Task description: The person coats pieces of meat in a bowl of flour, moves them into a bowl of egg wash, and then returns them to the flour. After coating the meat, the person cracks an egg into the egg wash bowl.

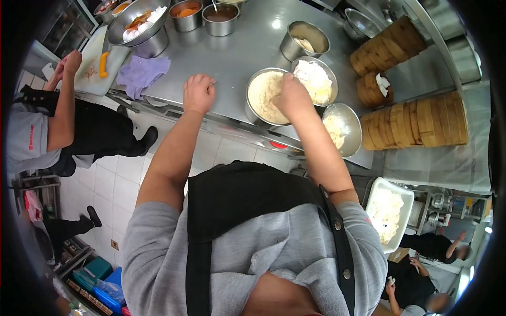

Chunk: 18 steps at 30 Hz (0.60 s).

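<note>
My left hand [200, 94] rests on the steel counter near its front edge, fingers curled in, with nothing showing in it. To the right, my right hand [294, 98] is closed at the rim of a steel pot holding pale yellow crumbly food [263, 95]. Whatever its fingers hold is hidden from above. Right behind that hand is a steel bowl of white and yellowish soft food [314, 79]. Beside my right forearm a tilted steel bowl [350, 124] has pale pieces inside. A deep steel pot [291, 51] with some pale food stands farther back.
Stacked bamboo steamers [416, 124] line the right side. A purple cloth [141, 76] and a cutting board [95, 79] with an orange-handled knife [104, 65] lie left. A steel bowl with eggs [138, 29] sits behind. A co-worker [68, 121] stands left; a white tub [403, 210] is lower right.
</note>
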Each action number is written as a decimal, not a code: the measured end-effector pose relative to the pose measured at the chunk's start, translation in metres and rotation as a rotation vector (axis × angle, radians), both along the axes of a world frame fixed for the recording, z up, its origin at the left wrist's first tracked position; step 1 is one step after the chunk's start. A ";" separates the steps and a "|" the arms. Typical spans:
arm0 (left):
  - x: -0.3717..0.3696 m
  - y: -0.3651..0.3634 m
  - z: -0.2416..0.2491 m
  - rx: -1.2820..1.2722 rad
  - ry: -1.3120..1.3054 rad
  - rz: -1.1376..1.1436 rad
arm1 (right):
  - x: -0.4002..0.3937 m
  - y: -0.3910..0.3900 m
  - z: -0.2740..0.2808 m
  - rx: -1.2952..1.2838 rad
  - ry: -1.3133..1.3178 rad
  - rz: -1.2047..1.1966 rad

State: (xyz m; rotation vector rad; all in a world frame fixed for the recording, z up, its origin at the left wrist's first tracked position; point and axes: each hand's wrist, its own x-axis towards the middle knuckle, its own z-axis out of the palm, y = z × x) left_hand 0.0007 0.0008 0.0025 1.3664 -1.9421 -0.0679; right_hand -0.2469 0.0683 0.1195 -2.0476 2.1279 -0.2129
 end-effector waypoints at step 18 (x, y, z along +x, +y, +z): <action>-0.001 -0.001 -0.001 -0.019 -0.030 -0.004 | -0.032 -0.009 0.023 0.423 -0.897 0.125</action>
